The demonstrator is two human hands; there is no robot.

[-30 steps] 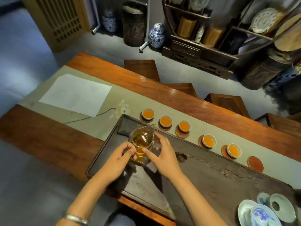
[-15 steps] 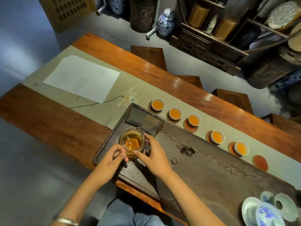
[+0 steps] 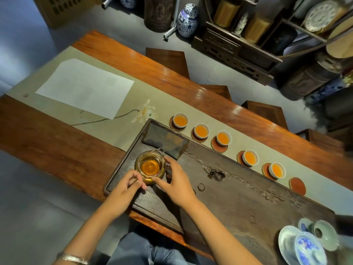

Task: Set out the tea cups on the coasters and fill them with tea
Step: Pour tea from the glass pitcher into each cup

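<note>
A glass pitcher [image 3: 150, 166] with amber tea stands on the left end of the dark stone tea tray [image 3: 238, 197]. My right hand [image 3: 177, 180] grips it, thumb at its base and fingers round the handle side. My left hand [image 3: 126, 186] hovers with loosely curled fingers, its tips just beside the pitcher's near-left base. Beyond the tray, several small white cups full of tea sit on brown coasters in a row, from the leftmost cup [image 3: 180, 120] to the rightmost cup [image 3: 277, 170]. One coaster [image 3: 298, 186] at the right end of the row is bare.
A dark folded cloth [image 3: 164, 140] lies in the tray's far left corner. Blue-and-white porcelain lids and saucers [image 3: 305, 243] sit at the tray's near right. A white sheet [image 3: 86, 87] lies on the pale runner [image 3: 124, 131]. Wooden stools [image 3: 166, 60] stand behind the table.
The pitcher came down from a raised, tilted hold and now stands upright on the tray. My left fingers have eased off its side. My view has tipped further down.
</note>
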